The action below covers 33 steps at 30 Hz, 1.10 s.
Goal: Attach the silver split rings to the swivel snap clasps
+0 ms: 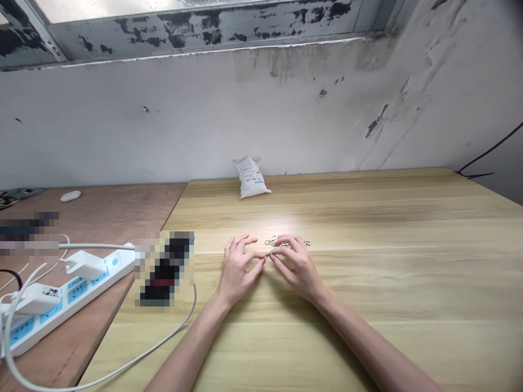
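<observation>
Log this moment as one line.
left hand: pinching metal piece; right hand: same piece; silver chain: by right hand; white packet: near wall

There are 2 hands, 1 left hand (238,273) and 1 right hand (301,269), and 1 chain (273,239) whose links are too small to count. 2 tables are in view: 1 pale table (441,294) and 1 brown table (126,212). 1 packet (251,178), 1 white oval (71,196) and 1 power strip (118,262) show, plus 2 chargers (86,265) and 2 pixelated items (166,267). Black cables (490,149) number at least 2; the white cables (96,246) overlap, so their count is unclear.
</observation>
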{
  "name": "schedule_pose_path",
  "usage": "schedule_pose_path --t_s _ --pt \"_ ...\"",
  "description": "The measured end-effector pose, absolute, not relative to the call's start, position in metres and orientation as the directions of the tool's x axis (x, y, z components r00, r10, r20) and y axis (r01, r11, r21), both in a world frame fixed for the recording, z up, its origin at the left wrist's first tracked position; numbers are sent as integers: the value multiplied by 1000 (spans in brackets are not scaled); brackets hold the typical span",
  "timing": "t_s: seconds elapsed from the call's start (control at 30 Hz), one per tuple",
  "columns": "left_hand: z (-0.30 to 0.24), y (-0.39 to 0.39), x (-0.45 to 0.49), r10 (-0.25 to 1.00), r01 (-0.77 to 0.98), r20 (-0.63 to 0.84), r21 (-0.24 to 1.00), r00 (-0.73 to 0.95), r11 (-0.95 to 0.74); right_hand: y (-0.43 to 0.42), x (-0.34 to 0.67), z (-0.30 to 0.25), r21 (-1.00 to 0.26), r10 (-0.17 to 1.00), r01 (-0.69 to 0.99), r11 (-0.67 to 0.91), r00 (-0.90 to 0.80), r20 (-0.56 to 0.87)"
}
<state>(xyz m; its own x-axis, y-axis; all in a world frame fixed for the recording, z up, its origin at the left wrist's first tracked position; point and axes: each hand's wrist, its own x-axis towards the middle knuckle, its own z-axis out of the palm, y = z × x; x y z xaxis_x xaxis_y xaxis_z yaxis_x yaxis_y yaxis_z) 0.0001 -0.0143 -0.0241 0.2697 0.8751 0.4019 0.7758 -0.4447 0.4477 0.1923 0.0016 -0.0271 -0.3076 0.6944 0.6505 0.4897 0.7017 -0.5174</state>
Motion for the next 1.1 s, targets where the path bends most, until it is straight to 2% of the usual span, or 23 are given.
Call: schedule_pose_path --t_s 0.33,0.53,0.77,1.1 --pt "-23 -13 -6 870 744 411 484 271 -460 4 194 -27 -570 721 459 681 -284 632" --pt "-22 -12 -8 804 745 528 412 273 -524 5 195 -28 -603 743 447 661 -281 607" --pt "-18 -14 -6 713 742 636 318 295 -590 3 194 -27 -631 744 394 669 -356 566" --pt "-18 -13 -10 690 680 652 353 314 -643 4 198 -25 -645 748 382 662 -391 536"
